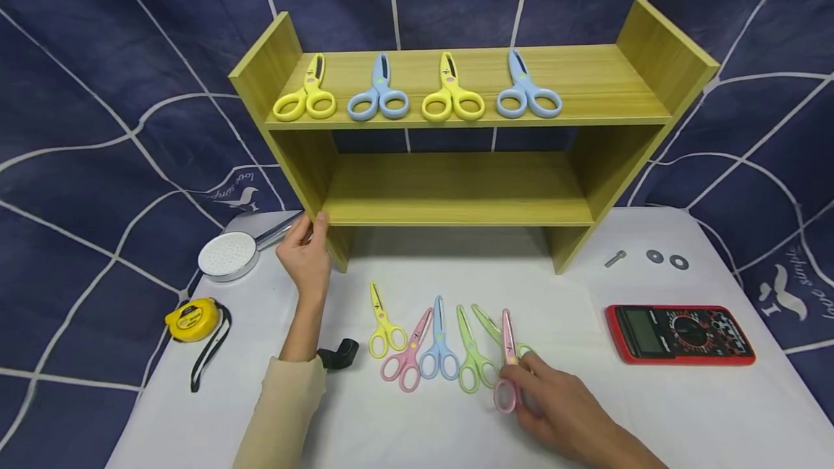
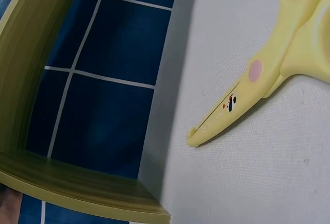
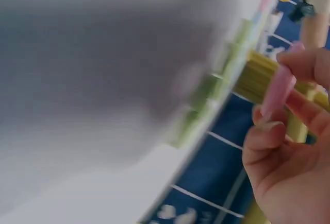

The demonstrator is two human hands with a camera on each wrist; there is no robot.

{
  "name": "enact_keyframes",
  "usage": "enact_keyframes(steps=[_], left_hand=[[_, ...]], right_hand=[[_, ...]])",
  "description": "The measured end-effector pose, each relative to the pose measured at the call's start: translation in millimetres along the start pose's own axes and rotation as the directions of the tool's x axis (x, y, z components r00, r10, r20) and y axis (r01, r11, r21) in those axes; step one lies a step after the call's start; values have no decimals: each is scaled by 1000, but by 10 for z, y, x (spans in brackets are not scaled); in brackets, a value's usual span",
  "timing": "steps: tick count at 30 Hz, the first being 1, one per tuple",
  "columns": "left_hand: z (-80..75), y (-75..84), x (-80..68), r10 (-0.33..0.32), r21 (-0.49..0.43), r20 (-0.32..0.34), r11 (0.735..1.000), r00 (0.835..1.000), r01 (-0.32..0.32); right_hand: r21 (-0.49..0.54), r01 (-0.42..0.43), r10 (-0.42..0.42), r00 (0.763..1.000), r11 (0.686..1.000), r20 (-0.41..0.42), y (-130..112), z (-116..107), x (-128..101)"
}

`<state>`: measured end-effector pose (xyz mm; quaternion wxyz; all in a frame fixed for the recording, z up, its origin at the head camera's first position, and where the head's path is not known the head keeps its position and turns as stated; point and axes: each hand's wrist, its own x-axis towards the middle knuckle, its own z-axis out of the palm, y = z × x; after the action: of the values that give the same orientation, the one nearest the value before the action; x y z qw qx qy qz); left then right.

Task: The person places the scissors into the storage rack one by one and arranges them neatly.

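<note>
My right hand (image 1: 554, 400) pinches pink scissors (image 1: 509, 339) by their handle loops, blades pointing away. Those pink scissors overlap green scissors (image 1: 487, 323) in the head view; in the right wrist view thumb and fingers grip the pink handle (image 3: 279, 89). My left hand (image 1: 309, 255) holds the lower left side panel of the wooden shelf (image 1: 456, 216), thumb on its front edge. On the table between the hands lie yellow scissors (image 1: 384, 328), also large in the left wrist view (image 2: 258, 74), pink scissors (image 1: 409, 360), blue scissors (image 1: 439, 342) and other green scissors (image 1: 473, 353).
Two yellow and two blue scissors, one blue pair (image 1: 523, 89) rightmost, lie along the upper board. At left are a shower head (image 1: 228, 255), a tape measure (image 1: 193, 320) and a black curved object (image 1: 340, 355). A multimeter (image 1: 680, 335), bolt (image 1: 615, 258) and two washers (image 1: 679, 262) lie right.
</note>
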<state>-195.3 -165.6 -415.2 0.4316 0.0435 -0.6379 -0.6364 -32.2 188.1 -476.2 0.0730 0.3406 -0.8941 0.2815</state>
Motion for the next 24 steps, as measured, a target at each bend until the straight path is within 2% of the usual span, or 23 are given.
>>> enact_keyframes(steps=[4, 6, 8, 12, 15, 18, 24], left_hand=[[-9, -22, 15, -7, -10, -5, 1000, 1000, 7], [-9, -30, 16, -13, -9, 1, 1000, 1000, 13], [-8, -28, 14, -20, -8, 4, 1000, 1000, 20], [-8, -21, 17, -21, -17, 4, 1000, 1000, 21], [-5, -21, 18, -6, -27, 3, 1000, 1000, 6], [-2, -23, 17, 3, -33, -1, 999, 1000, -3], [0, -12, 9, 7, -28, 2, 1000, 1000, -7]], right_hand=[[6, 71, -69, 983, 997, -168, -98, -237, 260], [3, 83, -79, 964, 997, -255, -148, -406, 398], [-34, 98, -103, 928, 995, -358, -181, -594, 534], [-89, 95, -128, 836, 991, -533, -217, -981, 773], [-78, 99, -126, 788, 992, -603, -228, -1244, 916], [-70, 121, -136, 726, 990, -674, -243, -1427, 1039], [-42, 80, -85, 670, 996, -738, -266, -1649, 1125]])
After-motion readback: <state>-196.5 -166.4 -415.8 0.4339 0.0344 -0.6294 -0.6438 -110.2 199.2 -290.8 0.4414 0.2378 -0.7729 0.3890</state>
